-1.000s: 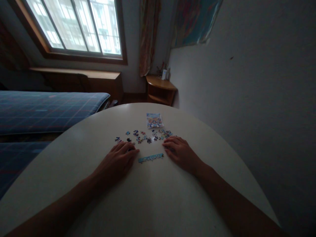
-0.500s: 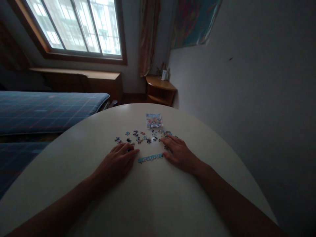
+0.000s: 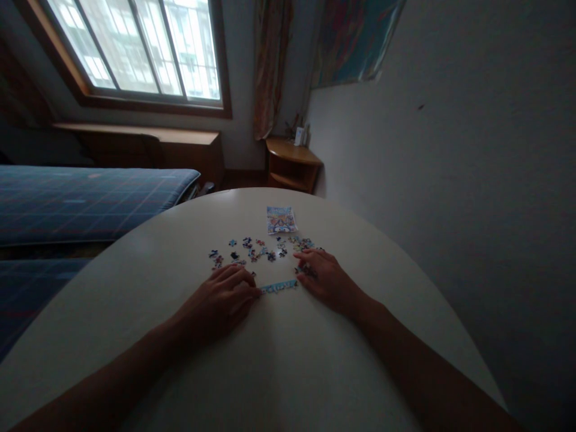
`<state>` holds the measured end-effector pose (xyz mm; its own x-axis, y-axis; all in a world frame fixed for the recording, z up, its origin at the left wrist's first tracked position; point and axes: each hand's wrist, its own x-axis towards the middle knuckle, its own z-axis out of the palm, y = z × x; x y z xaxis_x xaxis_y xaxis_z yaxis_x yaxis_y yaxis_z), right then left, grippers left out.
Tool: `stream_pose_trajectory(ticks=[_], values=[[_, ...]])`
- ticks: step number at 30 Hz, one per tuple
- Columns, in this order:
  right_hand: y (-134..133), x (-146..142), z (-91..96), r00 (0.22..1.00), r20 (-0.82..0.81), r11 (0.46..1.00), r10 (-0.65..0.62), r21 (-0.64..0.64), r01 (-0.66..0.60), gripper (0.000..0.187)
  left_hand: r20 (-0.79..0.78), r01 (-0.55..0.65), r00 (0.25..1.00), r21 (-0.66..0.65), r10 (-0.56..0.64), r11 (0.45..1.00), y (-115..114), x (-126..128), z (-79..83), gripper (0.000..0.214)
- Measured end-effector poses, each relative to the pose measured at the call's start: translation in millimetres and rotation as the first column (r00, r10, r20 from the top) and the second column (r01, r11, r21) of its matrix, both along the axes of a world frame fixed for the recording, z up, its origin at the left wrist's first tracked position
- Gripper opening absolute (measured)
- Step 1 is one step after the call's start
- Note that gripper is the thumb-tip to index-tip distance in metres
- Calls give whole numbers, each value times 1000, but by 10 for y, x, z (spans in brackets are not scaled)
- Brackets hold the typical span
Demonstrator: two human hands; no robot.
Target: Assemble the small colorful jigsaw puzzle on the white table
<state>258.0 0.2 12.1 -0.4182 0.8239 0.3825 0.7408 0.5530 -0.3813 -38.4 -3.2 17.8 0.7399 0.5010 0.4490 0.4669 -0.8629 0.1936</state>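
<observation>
white curved table (image 3: pixel 279 372) bears knobbed puzzle pieces (image 3: pixel 271 256), straight blue strip (image 3: pixel 279 287); left hand (image 3: pixel 228 295) at strip's end, grip unclear; right hand (image 3: pixel 324 273), thumb and fingers apart

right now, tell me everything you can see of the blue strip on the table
The blue strip looks like several jigsaw pieces joined in a row, probably card. It is light blue with paler and darker marks too small to read; its far edge looks straight, its near edge knobbly. It lies flat on the white table, its right end angled slightly away from the person. The left hand's fingertips cover its left end; whether the right hand touches its other end is unclear.
</observation>
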Motion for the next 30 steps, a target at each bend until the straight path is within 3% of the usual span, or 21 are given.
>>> stream_pose_trajectory(ticks=[18,25,30], values=[[-17,-30,34,984,-180,992,-19,-124,-4,37,-14,8,1000,-17,-8,1000,3,-1,26,23],[-63,-132,73,881,-470,959,-57,-269,-82,40,-55,24,998,0,-24,1000,24,-18,-27,27],[-171,-273,138,812,-578,920,-81,-357,-162,46,31,-14,999,44,12,999,5,20,-55,32]])
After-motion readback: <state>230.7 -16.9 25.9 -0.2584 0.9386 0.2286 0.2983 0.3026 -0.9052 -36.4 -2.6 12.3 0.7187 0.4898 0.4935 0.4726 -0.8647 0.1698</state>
